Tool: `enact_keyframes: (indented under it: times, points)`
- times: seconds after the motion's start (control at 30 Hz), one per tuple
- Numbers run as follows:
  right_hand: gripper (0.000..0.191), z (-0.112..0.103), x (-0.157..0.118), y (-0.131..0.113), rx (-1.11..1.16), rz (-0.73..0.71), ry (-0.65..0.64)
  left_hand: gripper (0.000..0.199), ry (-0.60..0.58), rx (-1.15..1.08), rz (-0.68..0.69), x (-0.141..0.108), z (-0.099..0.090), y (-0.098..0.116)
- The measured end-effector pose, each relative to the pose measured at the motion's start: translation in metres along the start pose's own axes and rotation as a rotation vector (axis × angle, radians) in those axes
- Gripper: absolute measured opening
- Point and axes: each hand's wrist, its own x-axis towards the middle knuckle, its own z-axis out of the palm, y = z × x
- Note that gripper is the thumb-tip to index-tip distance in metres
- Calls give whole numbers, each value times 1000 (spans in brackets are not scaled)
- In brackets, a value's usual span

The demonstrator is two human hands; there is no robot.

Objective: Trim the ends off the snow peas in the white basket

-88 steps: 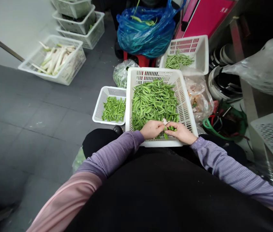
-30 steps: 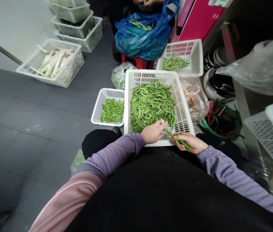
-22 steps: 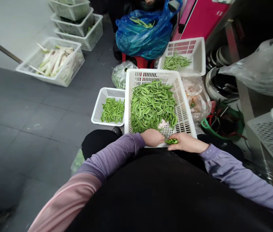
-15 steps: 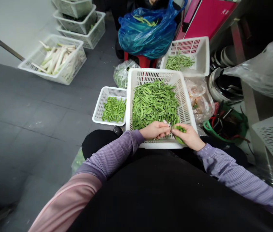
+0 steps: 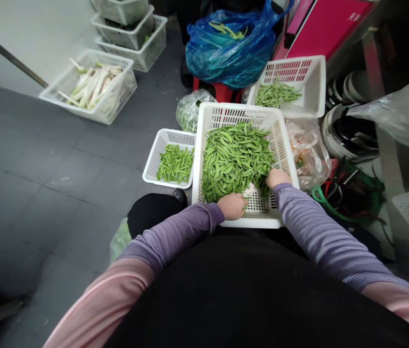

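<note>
A large white plastic basket (image 5: 243, 223) stands in front of my knees, holding a heap of green snow peas (image 5: 235, 157). My left hand (image 5: 232, 206) is inside its near side, fingers curled in at the near edge of the heap; whatever they hold, if anything, is hidden. At the right end of the heap my right hand (image 5: 278, 178) reaches down, its fingertips out of sight among the pods. Left of the large basket, a smaller white basket (image 5: 149, 166) contains more green pods (image 5: 175, 163).
Behind are a basket of green beans (image 5: 275, 93), a blue plastic bag (image 5: 229, 53) and a clear bag (image 5: 190, 111). White-stemmed vegetables (image 5: 94, 87) fill a basket at left. On the right are another clear bag (image 5: 308, 150), a green-rimmed container (image 5: 320, 195) and stacked dishes (image 5: 349, 133).
My right hand has left the near side, where it held pods beside my left hand, and reached forward into the heap. My left hand has lowered slightly. The view has shifted a little.
</note>
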Motion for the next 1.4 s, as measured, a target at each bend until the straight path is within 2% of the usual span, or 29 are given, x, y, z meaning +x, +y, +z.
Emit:
enact_keyframes:
  times: [0.07,0.1,0.23,0.4,0.47,0.53,0.63,0.73,0.8,0.87,0.93,1.0,1.07,1.13,1.23,1.3,1.4]
  points:
    - [25,-2,-2,-2,8,79,15,31,-40,-23,-7,0,-2,1]
    - [22,-6,-6,1,84,121,5,30,-39,-34,-22,0,-3,1]
    - [3,-21,-43,15,723,262,-201,30,70,-73,-60,-1,-9,6]
    - [16,-16,-112,2,1396,377,-525,33,189,-103,-7,-2,-10,17]
    - [18,-10,-128,-8,1552,420,-561,34,211,-76,28,-3,-7,21]
    - [19,-8,-136,-17,1601,431,-554,33,220,-33,45,-7,-4,23]
    - [18,-8,-139,-23,1584,382,-561,33,196,47,48,-13,-3,25]
    - [16,-11,-144,-20,1530,278,-645,33,176,56,24,-14,-8,20]
    - [15,-15,-150,-14,1510,200,-742,33,184,13,-72,-11,-12,10]
    - [15,-19,-155,-5,1515,136,-828,32,187,-19,-228,-6,-15,-3]
    - [15,-23,-159,4,1534,117,-872,31,158,-21,-362,-2,-16,-13]
    - [16,-25,-162,12,1558,144,-881,30,152,-12,-384,-2,-15,-14]
    - [18,-25,-162,18,1567,188,-894,41,196,-3,-247,-5,-13,-7]
    - [21,-22,-162,22,1561,216,-906,50,239,26,-31,-10,-12,4]
    - [25,-21,-159,23,1424,162,-909,33,192,123,158,-14,-11,16]
    - [28,-24,-154,22,1174,66,-817,30,149,186,197,-14,-12,17]
    - [30,-35,-143,15,678,-168,-546,27,74,192,262,-13,-14,14]
